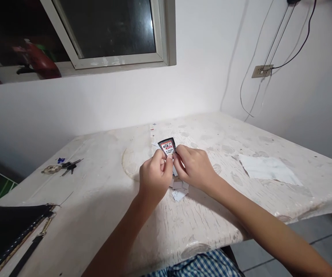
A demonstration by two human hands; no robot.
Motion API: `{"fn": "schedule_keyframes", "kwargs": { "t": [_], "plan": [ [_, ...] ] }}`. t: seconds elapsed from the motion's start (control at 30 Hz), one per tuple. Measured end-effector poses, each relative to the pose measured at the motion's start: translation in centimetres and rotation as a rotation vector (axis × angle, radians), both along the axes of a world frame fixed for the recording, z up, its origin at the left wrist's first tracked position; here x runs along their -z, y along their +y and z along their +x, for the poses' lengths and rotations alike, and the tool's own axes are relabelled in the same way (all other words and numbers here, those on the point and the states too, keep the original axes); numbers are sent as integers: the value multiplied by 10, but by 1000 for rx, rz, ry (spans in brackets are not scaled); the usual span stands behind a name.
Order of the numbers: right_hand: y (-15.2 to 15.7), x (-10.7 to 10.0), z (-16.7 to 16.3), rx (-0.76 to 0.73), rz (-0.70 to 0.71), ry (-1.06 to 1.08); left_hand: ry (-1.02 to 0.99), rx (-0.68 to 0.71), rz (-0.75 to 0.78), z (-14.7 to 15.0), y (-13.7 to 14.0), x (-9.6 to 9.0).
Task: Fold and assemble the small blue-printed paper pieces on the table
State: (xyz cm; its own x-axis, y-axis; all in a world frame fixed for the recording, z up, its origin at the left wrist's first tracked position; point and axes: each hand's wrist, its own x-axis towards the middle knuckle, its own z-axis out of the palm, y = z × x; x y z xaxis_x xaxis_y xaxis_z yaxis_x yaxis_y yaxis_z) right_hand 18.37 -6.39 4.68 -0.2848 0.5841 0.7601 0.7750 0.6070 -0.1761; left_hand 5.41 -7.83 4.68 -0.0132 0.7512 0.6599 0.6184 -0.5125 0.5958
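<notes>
A small printed card (166,146) with a black border and a white face with red and black print is held up over the middle of the table. My left hand (155,172) pinches its lower left edge between thumb and fingers. On the other side, my right hand (195,165) is closed on its right edge. Several small pale paper pieces (180,194) lie on the table just below and behind my hands, partly hidden by them.
The table (97,184) has a pale patterned plastic cover. Keys (70,165) lie at the left, above a black bag (13,231) with a strap. A white cloth or paper sheet (269,169) lies at the right. Bottles (40,59) stand on the windowsill.
</notes>
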Motion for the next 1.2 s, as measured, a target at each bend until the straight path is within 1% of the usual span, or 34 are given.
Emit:
{"fn": "schedule_keyframes", "kwargs": {
  "t": [0.1,0.33,0.43,0.5,0.57,0.6,0.7,0.77,0.8,0.87,0.93,1.0,1.1,1.2],
  "plan": [
    [-2,-1,0,-17,30,28,-12,35,18,2,-4,-2],
    [-11,-4,1,-130,139,152,-82,136,94,4,-13,-6],
    [-14,-4,1,-189,136,214,-89,166,129,4,-16,-5],
    [-15,-4,0,-221,106,255,-93,169,133,4,-17,-5],
    [-16,-6,1,-258,36,315,-136,169,96,5,-16,-6],
    [-15,-8,2,-295,-24,348,-187,171,61,5,-15,-8],
    [-14,-15,6,-493,-305,432,-386,224,-66,2,-9,-14],
    [-11,-18,10,-621,-489,521,-450,290,-137,-2,-6,-18],
    [-9,-20,12,-664,-545,594,-456,324,-169,-3,-5,-20],
    [-6,-21,16,-718,-579,776,-449,381,-227,-5,-5,-22],
    [-4,-22,20,-759,-565,945,-423,445,-291,-4,-8,-23],
    [-2,-24,24,-812,-589,1046,-367,526,-372,-2,-13,-22],
    [-2,-27,26,-943,-762,1077,-288,623,-466,2,-18,-19],
    [-2,-28,26,-1055,-921,1076,-247,651,-482,3,-18,-16]
  ]
}}
